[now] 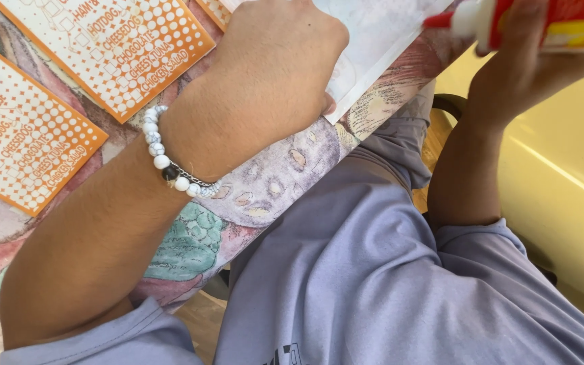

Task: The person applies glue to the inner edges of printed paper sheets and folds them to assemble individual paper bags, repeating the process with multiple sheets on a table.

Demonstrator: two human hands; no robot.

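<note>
Head view | left hand is lying knuckles-up, pressing white paper sheet onto patterned tablecloth | right hand is gripping red glue bottle, fingers wrapped closed around it.

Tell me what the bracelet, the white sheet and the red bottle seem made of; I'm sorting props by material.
The bracelet looks like polished stone or glass beads, glossy and marbled white, with one dark bead. The white sheet under the left hand appears to be matte paper, thin with a crisp straight edge. The red bottle in the right hand looks like smooth plastic, with a white neck and red tip.
</note>
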